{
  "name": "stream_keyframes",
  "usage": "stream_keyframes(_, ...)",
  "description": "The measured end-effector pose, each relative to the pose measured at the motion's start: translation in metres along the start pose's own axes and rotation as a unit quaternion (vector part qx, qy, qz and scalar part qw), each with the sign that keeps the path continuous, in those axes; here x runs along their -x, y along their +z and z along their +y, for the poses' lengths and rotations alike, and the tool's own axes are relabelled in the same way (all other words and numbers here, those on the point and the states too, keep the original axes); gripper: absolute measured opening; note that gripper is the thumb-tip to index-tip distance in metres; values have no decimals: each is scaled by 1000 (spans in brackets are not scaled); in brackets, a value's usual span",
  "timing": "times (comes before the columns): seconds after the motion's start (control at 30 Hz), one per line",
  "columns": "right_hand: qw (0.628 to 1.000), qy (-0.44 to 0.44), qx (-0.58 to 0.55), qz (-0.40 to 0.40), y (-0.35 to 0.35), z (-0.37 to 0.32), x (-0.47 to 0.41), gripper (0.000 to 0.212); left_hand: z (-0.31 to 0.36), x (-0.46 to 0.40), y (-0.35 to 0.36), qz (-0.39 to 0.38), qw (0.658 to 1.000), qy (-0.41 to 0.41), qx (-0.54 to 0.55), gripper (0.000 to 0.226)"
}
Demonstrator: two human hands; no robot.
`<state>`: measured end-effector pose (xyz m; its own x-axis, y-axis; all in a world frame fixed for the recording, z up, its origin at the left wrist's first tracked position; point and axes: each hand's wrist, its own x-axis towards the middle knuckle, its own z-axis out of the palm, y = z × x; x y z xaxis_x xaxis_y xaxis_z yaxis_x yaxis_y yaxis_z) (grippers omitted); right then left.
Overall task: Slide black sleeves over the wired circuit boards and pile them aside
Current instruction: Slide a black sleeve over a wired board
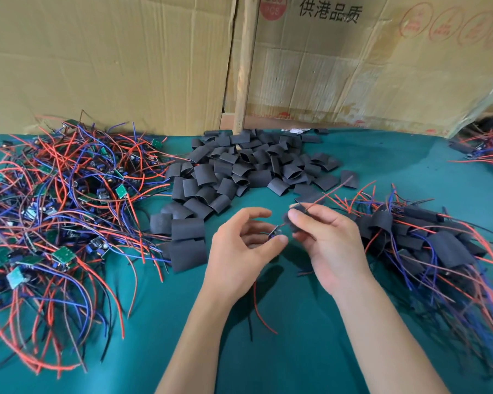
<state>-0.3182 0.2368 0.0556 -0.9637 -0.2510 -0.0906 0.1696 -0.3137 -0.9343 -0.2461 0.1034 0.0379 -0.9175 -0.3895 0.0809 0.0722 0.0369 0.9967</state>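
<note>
— Where's the board?

— The circuit board (275,232) sits mid-table, pinched by the left hand (244,245); the right hand (329,245) pinches a black sleeve (292,220) over its wires.

— Progress?

— Sleeved pile (427,240) at right, but the unsleeved heap (63,200) (left) looks bigger, and loose sleeves (239,172) remain.

Both forearms enter from below, bare, converging toward centre. Left hand (241,245): palm turned inward, fingers loosely curled, thumb tip and fingertip pinching. Right hand (329,243): just beside the left, back facing up, thumb and forefinger pinched, remaining fingers curled under.
</note>
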Motion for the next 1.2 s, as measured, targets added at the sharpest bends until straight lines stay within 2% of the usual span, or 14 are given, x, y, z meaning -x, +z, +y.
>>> stream_keyframes(0.1,998,7,-60,28,-6,-4,-3,13,-4,-1,2,5,1000,3,-10,15)
stream_keyframes(0.2,999,-11,-25,28,-5,-1,-3,12,-7,-3,2,14,1000,0,1,15)
stream_keyframes(0.33,999,-23,8,-26,0,3,0,10,-6,-4,1,30,999,-9,24,14)
stream_keyframes(0.47,998,-12,30,-62,-4,-1,0,29,-7,-4,1,23,999,-12,28,19)
stream_keyframes(0.57,994,-10,69,-87,-5,-1,0,38,-6,-3,1,20,999,-19,42,15)
stream_keyframes(0.63,994,0,50,-102,-6,-2,0,38,-5,-3,-1,22,997,-27,76,9)
stream_keyframes(0.73,990,7,40,-137,-10,-5,0,35,-2,-4,-2,36,991,-40,119,16)
stream_keyframes(0.87,984,7,64,-168,-7,-1,2,38,-2,-5,-2,34,991,-41,121,15)
stream_keyframes(1.0,986,14,45,-160,0,1,4,42,-3,-5,0,25,996,-31,80,15)
stream_keyframes(1.1,988,21,40,-147,5,-2,5,31,-4,-6,3,30,998,-30,45,21)
stream_keyframes(1.2,996,-23,71,-51,-13,-26,2,16,-5,-4,6,-4,999,-31,28,29)
